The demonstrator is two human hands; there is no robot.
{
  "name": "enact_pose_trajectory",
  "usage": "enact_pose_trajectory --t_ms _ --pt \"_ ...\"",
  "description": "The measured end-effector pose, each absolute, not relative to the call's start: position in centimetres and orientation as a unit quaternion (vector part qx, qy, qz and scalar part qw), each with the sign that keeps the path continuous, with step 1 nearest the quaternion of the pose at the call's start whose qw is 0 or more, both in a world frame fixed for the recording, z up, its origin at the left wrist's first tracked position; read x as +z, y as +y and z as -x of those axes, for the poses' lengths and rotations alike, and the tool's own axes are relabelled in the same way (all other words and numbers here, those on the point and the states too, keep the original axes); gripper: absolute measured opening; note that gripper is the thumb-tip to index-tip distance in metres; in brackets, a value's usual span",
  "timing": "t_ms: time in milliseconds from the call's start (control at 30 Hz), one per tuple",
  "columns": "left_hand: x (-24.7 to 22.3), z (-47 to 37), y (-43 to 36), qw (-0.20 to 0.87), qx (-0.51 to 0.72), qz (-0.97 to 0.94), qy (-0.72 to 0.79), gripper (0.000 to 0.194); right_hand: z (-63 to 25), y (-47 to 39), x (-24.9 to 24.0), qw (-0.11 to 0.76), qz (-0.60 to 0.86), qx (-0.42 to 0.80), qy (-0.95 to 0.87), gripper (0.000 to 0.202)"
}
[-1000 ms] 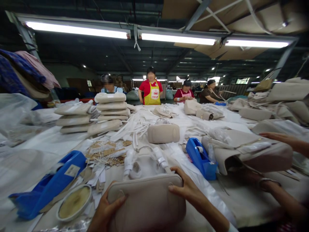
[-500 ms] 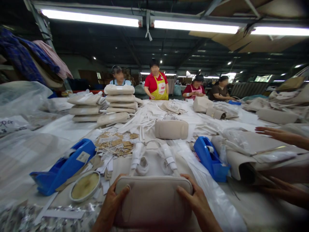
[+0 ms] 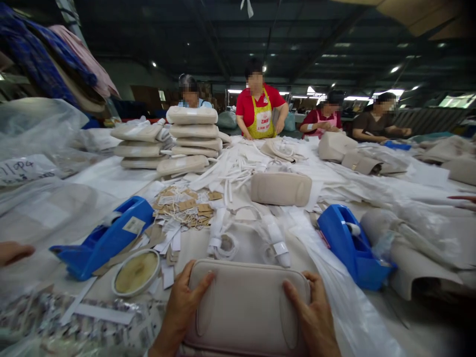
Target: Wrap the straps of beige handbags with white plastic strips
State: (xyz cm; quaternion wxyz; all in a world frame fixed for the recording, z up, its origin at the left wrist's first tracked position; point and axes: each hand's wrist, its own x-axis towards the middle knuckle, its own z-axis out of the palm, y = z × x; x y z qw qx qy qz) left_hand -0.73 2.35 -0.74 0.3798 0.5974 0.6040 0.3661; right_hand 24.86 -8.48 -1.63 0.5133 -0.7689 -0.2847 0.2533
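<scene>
A beige handbag [image 3: 247, 307] is held near the table's front edge, its flat panel with rounded corners facing me. My left hand [image 3: 186, 302] grips its left end, thumb lying on the panel. Around the right end closes my right hand [image 3: 310, 310], thumb on the panel too. Just beyond the bag lie its straps [image 3: 225, 243], wrapped in white material. Another beige bag [image 3: 281, 188] rests farther back.
Blue tape dispensers stand left [image 3: 107, 233] and right [image 3: 351, 245]. Paper tags [image 3: 186, 206] lie in a heap near a round dish [image 3: 136, 272] of yellowish stuff. Stacked bags [image 3: 194, 131] stand at the back. Several co-workers are across the table; others' hands show at both sides.
The view has tilted down and shifted left. Both my hands still hold the bag. A person's hand has appeared at left, while the hands at right have mostly left view.
</scene>
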Motion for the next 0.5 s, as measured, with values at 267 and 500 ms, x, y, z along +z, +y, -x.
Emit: enact_pose_trajectory --t_ms 267,500 --pt "-1.0 0.2 2.8 0.312 0.331 -0.668 0.59 0.036 -24.2 -7.9 -2.3 0.524 0.759 0.256 -0.289 0.062" --pt "-0.5 -1.9 1.3 -0.105 0.302 -0.889 0.329 0.052 -25.0 -7.6 -3.2 0.532 0.737 0.237 -0.342 0.053"
